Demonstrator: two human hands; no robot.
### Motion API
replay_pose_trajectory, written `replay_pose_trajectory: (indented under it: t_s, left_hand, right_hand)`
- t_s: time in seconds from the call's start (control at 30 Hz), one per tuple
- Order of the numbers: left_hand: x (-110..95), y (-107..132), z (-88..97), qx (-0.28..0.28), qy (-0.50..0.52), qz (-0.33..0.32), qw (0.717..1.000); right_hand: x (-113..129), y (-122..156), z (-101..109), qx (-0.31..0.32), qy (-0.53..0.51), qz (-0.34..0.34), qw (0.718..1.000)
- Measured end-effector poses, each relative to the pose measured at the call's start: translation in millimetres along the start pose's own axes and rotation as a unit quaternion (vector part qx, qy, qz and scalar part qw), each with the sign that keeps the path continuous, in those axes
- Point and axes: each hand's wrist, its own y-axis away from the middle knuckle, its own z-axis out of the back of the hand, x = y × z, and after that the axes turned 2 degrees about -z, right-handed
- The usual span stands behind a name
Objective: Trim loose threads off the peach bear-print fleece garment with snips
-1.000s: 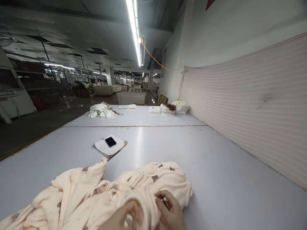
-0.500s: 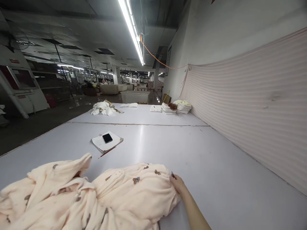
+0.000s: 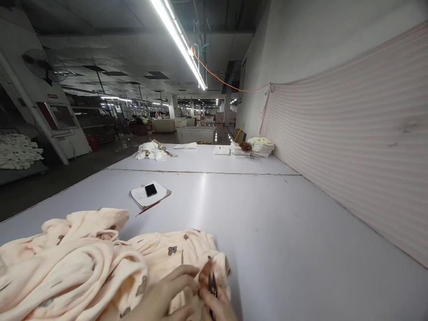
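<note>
A peach fleece garment [image 3: 83,263] printed with small bears lies bunched on the white table [image 3: 267,223] at the near left. My left hand [image 3: 163,296] rests on the garment's near right edge, fingers pinching the fabric. My right hand [image 3: 216,303] sits just beside it at the bottom of the view and grips small dark thread snips [image 3: 211,283], their tips pointing up against the fabric edge. Both hands touch the same part of the cloth.
A stack of papers [image 3: 150,196] with a black phone [image 3: 150,190] on it and a red pencil [image 3: 148,208] lies mid-table. Further back are a white cloth pile [image 3: 152,151] and folded stacks [image 3: 256,147]. A striped fabric wall [image 3: 351,147] runs along the right.
My right hand came back from the garment's far right edge to its near edge. My left hand returned into view beside it. The garment shifted left and the view turned slightly left.
</note>
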Motion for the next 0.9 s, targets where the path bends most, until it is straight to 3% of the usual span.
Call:
replay_pose_trajectory:
  t_s: [0.03, 0.1, 0.23, 0.33, 0.5, 0.6, 0.7, 0.8, 0.9]
  left_hand:
    - [-1.4, -13.9, -12.0, 0.046, -0.006, -0.012, 0.999]
    - [5.9, -37.1, -36.9, 0.086, -0.042, 0.019, 0.995]
    - [45.0, -53.4, -76.0, 0.135, -0.123, 0.068, 0.981]
    - [65.5, -49.1, -92.2, 0.149, -0.129, 0.057, 0.979]
    - [65.4, -49.9, -115.8, 0.018, -0.029, 0.069, 0.997]
    - [64.3, -61.3, -137.3, -0.075, 0.029, 0.069, 0.994]
    - [65.6, -74.1, -153.0, -0.150, 0.052, 0.097, 0.982]
    - [62.3, -80.5, -150.5, -0.179, 0.074, 0.076, 0.978]
    - [51.5, -79.1, -133.8, -0.187, 0.054, 0.050, 0.980]
  right_hand:
    - [-2.2, 2.9, 1.0, -0.005, 0.011, 0.004, 1.000]
    - [-1.5, 5.7, 13.6, -0.046, 0.060, 0.018, 0.997]
    - [14.1, -0.1, 61.7, -0.197, 0.196, 0.034, 0.960]
    - [19.3, -12.9, 77.9, -0.181, 0.228, 0.009, 0.957]
    - [1.4, -31.2, 49.4, -0.089, 0.096, -0.014, 0.991]
    - [-0.5, -33.3, 35.7, -0.090, 0.075, 0.017, 0.993]
    - [15.8, -32.5, 36.0, -0.113, 0.135, 0.071, 0.982]
    - [42.9, -30.2, 40.4, -0.111, 0.208, 0.125, 0.964]
    - [63.7, -26.9, 40.4, -0.071, 0.265, 0.152, 0.950]
